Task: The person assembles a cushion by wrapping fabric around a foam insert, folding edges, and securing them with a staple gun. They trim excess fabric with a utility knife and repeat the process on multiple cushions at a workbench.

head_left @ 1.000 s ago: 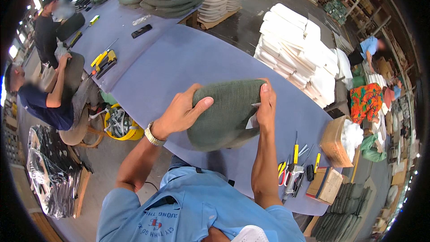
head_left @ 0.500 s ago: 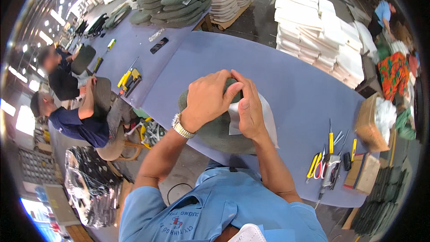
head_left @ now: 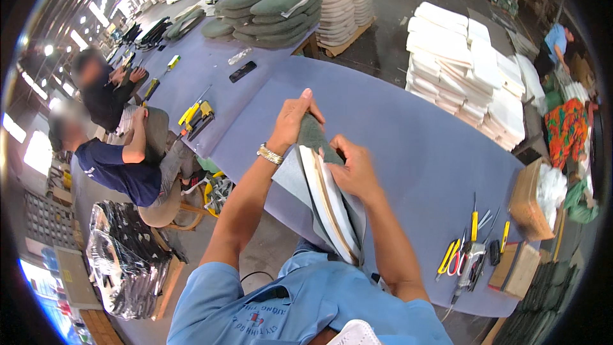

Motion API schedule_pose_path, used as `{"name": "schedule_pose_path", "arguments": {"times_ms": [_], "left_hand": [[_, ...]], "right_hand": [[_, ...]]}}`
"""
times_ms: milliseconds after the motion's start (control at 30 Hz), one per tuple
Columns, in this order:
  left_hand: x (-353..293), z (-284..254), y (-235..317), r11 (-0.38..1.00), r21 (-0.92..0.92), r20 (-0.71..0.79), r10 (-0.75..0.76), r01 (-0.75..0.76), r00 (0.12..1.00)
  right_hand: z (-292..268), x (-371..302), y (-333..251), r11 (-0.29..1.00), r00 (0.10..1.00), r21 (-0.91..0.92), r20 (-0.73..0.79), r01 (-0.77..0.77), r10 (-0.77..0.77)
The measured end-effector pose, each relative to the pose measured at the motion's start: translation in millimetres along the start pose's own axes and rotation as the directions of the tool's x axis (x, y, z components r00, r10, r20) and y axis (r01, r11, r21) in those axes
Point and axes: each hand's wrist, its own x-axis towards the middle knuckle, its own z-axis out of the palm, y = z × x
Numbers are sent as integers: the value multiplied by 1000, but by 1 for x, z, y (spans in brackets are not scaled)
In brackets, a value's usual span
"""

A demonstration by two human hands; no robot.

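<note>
I'm watching both hands gripping a cushion [head_left: 329,211] above the near side of the blue table [head_left: 421,153].
From my remote seat I'm seeing the left hand [head_left: 292,121] wrapping its far end, fingers closed around it, while the right hand [head_left: 355,169] is pinching the green cover [head_left: 311,134] at its right side, thumb and fingers nearly together. The cushion is tilting on edge, showing white padding [head_left: 315,176] and a tan layer [head_left: 331,204], its lower end pointing toward the blue shirt [head_left: 281,306].
</note>
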Motion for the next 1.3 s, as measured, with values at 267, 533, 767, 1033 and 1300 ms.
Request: {"name": "schedule_pose_path", "arguments": {"times_ms": [267, 533, 767, 1033, 1300], "left_hand": [[100, -32, -91, 995, 3, -40, -101, 101, 994], [89, -44, -238, 835, -471, -43, -346, 287, 937], [83, -35, -201, 995, -64, 182, -68, 81, 981], [101, -25, -191, 976, 218, 231, -49, -3, 972], [125, -14, -165, 874, 486, 252, -146, 5, 957]], "right_hand": [[64, 87, 45, 942, 907, 127, -256, -310, 333], [82, 127, 159, 857, 848, -39, -167, -515, 502], [46, 152, 181, 848, 841, -76, -200, -525, 503], [17, 154, 178, 857, 858, -99, -168, -505, 486], [8, 149, 166, 834, 820, -48, -221, -550, 528]]}}
